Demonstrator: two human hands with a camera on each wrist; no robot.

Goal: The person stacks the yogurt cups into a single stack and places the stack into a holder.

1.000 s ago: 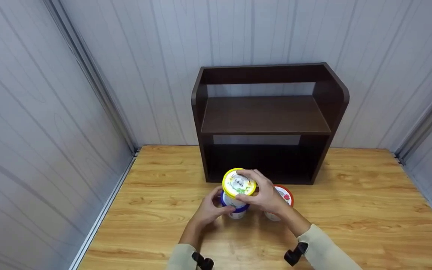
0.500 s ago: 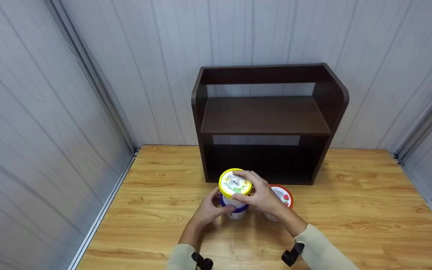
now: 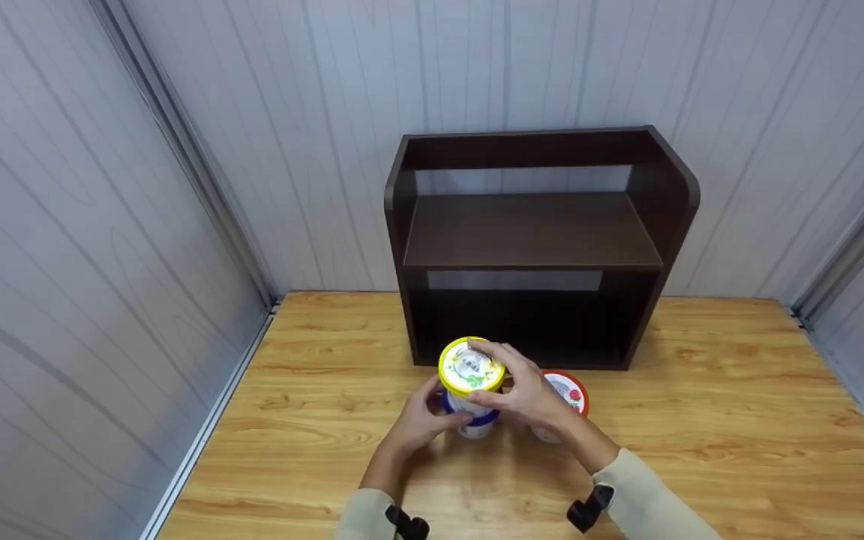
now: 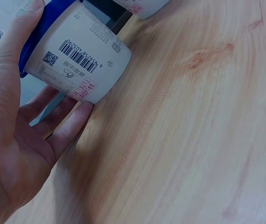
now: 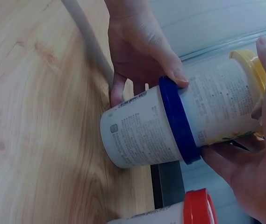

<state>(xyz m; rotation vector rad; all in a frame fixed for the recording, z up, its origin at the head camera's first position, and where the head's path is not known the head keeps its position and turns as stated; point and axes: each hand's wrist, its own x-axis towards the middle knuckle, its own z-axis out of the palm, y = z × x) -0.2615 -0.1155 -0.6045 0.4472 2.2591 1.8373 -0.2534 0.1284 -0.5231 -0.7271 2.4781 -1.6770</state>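
Observation:
A white tub with a blue lid (image 3: 477, 431) stands on the wooden table, and a second white tub with a yellow lid (image 3: 469, 366) sits on top of it. My left hand (image 3: 417, 421) holds the lower tub from the left, its thumb at the blue lid (image 5: 177, 122). In the left wrist view, fingers curve behind that tub (image 4: 83, 58). My right hand (image 3: 523, 390) grips the yellow-lidded tub near its top, thumb in front and fingers over the far side. A red-lidded tub (image 3: 570, 391) stands just right, partly hidden by the right hand and forearm.
A dark brown two-level shelf (image 3: 533, 229) stands behind the tubs, close to the back wall (image 3: 342, 150). Wooden tabletop (image 3: 732, 420) extends to both sides. Pale panel walls enclose the table at left and right.
The yellow-lidded tub and my right hand have shifted slightly left, over the blue-lidded tub. My left hand stays in place. Over the last half second hardly anything moves.

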